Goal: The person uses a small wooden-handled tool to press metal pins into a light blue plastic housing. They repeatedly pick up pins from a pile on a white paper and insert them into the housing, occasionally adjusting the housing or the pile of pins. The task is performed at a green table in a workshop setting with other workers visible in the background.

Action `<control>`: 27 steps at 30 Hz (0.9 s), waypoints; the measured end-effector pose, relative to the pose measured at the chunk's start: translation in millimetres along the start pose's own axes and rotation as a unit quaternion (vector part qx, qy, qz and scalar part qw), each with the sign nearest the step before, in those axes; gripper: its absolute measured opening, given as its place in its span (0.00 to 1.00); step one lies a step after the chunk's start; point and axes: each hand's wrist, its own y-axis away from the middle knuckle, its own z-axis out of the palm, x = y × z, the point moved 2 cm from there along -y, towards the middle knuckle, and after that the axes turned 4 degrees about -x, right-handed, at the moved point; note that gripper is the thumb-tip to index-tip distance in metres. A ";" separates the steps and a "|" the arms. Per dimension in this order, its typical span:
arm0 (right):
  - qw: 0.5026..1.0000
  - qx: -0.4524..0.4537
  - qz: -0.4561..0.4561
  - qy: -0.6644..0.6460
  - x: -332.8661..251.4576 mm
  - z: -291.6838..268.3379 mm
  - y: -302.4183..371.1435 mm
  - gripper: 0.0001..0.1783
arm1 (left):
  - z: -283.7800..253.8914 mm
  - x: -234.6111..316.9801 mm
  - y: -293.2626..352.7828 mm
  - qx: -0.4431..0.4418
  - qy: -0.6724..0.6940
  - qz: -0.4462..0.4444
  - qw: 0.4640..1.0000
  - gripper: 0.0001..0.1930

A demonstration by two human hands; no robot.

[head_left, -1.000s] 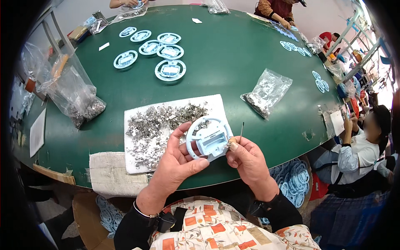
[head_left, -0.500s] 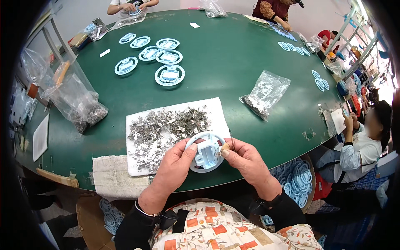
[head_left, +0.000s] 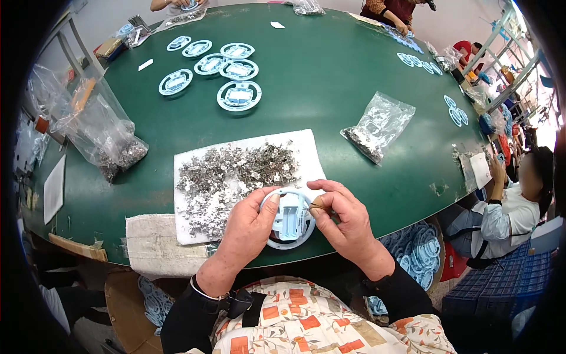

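Observation:
A light-blue plastic toy steering wheel (head_left: 290, 219), with a rectangular compartment in its middle, is held above the table's near edge. My left hand (head_left: 246, 224) grips its left rim, thumb on top. At the right rim my right hand (head_left: 349, 227) has thumb and index finger pinched together; a small dark bit shows between them, too small to name. Just beyond the hands lies a white foam board (head_left: 305, 143), tilted slightly, with a spread of small shiny metal pieces (head_left: 236, 171) on it.
Several matching blue wheels (head_left: 239, 95) lie on the green table (head_left: 306, 65). Plastic bags of metal pieces rest at the left (head_left: 121, 150) and right (head_left: 377, 130). A folded cloth (head_left: 165, 245) sits at the near edge. Cartons of blue parts (head_left: 421, 253) stand below; other people work around.
The wheel has turned slightly in my hands, its compartment now more upright. My right fingers have shifted on the right rim, and the thin dark rod seen there earlier no longer stands out. The view has shifted slightly.

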 end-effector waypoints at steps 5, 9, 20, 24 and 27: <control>0.998 -0.015 -0.049 0.039 3.1 3.5 -9.2 0.07 | 0.8 -6.6 -3.2 0.007 -0.006 0.006 1.000 0.18; 0.993 -0.044 -0.070 0.085 2.6 3.0 -15.0 0.08 | 0.0 0.9 -3.7 0.000 -0.019 -0.033 0.999 0.17; 0.968 -0.078 -0.094 0.220 -4.5 7.8 -20.9 0.10 | 1.3 -4.2 -6.9 -0.012 -0.022 -0.054 0.998 0.17; 0.985 -0.060 -0.004 0.163 -2.5 0.9 -18.7 0.08 | 1.8 0.5 -6.9 -0.018 -0.025 -0.066 0.997 0.16; 0.991 -0.042 0.052 0.115 -3.6 -0.2 -15.7 0.08 | 1.4 -3.4 -7.3 -0.016 -0.032 -0.063 0.997 0.16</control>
